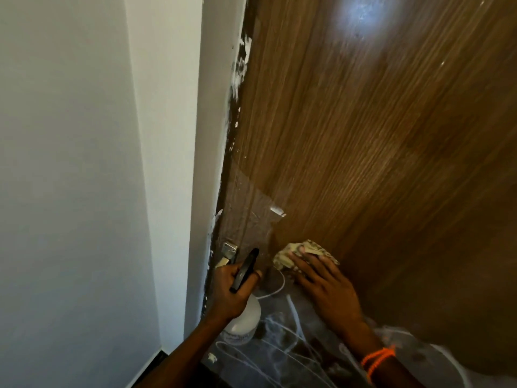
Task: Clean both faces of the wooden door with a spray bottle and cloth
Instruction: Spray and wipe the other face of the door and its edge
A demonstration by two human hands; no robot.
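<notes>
Two hands working the lower part of one door face (377, 141), close to the hinge (230, 249) side. Wiping step, by the look of it. Right hand (326, 284) lying flat, fingers straight and spread, pressing the cloth (293, 252) against the wood. Left hand (232, 292) curling round the spray bottle (243, 317), gripping its black trigger head, nozzle pointing at the door just beside the cloth. Probably needing next: sweeping the cloth across the unwiped wood, keeping even pressure. Other face likely still waiting.
</notes>
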